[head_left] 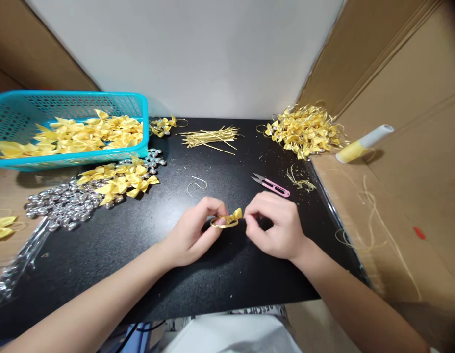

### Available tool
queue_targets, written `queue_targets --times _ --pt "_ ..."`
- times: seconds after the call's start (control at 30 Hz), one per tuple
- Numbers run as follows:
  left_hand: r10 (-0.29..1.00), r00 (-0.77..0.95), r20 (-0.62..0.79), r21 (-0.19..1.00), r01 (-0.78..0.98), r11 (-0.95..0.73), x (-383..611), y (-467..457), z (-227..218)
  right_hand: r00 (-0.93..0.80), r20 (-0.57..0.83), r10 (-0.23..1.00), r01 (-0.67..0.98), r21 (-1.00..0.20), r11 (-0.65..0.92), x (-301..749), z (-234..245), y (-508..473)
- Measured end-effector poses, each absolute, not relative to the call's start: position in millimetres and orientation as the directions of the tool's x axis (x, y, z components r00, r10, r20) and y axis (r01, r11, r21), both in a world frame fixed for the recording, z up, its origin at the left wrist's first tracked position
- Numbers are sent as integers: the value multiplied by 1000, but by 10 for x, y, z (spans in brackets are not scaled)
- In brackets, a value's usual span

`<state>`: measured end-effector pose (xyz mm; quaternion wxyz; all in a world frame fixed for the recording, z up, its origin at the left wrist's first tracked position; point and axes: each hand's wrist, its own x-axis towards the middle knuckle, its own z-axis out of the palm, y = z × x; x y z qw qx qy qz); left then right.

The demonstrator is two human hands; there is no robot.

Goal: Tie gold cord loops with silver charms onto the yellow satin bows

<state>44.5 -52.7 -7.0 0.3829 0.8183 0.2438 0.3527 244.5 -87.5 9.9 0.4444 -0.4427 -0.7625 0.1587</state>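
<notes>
**Black tabletop point(102, 245), white panel point(194, 54) behind it, bows on both sides**

So, far left edge of the frame: one lone yellow bow point(3, 228). Upper left there's a teal basket point(84, 158) with a heap of yellow bows point(95, 132) inside. Just below it sits a spread of shiny silver beads point(65, 203), with some loose bows point(120, 184) lying partly over them. Top middle has a messy bundle of gold cords point(211, 138), and a thin curled thread point(198, 185) lies below that.

Dead center, the left hand point(200, 230) is pinching a gold loop point(224, 225) with a small bow point(237, 214) on it, held above the tabletop. Just beside it, the right hand point(275, 225) has thumb and index fingertips nearly together; can't tell if anything's between them.

Pink snips point(275, 187) lie just above the right hand, points toward the left, near some gold clippings point(301, 183). Upper right is a big pile of bows with gold loops point(304, 130), then a white-and-yellow tube point(365, 143) next to it.
</notes>
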Motion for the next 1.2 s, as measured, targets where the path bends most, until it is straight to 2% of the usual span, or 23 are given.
queue_targets --times 0.07,0.17,0.27,0.4,0.47,0.53,0.63,0.77,0.9,1.07,1.2 --pt "732 597 327 877 97 -471 448 -545 -62 -159 513 844 510 -689 515 2465 129 -870" --pt "779 582 233 947 44 -317 465 -564 -41 -223 300 928 394 -843 367 2466 141 -854" --pt "822 553 139 983 21 -180 487 -566 -26 -311 129 942 251 -944 213 2444 122 -845" --pt "822 569 -23 1000 22 13 508 -542 -39 -293 125 948 146 -974 174 2427 99 -850" --pt "776 627 -61 998 57 33 513 -527 -50 -281 143 949 144 -971 189 2426 93 -854" --pt "748 662 -57 997 79 5 519 -522 -56 -281 162 946 158 -964 212 2424 86 -860" --pt "787 617 -13 993 97 -60 532 -539 -58 -221 206 953 232 -938 257 2395 65 -881" --pt "863 494 106 980 95 -175 564 -604 -80 -62 326 943 298 -896 329 2309 29 -936" --pt "868 442 227 959 53 -278 593 -669 -123 8 412 911 286 -874 392 2248 7 -984" --pt "811 450 373 898 43 -437 581 -681 -128 -28 484 875 302 -830 469 2262 -12 -977" --pt "709 455 539 756 110 -645 551 -642 -107 -41 594 804 404 -726 557 2297 -6 -958"
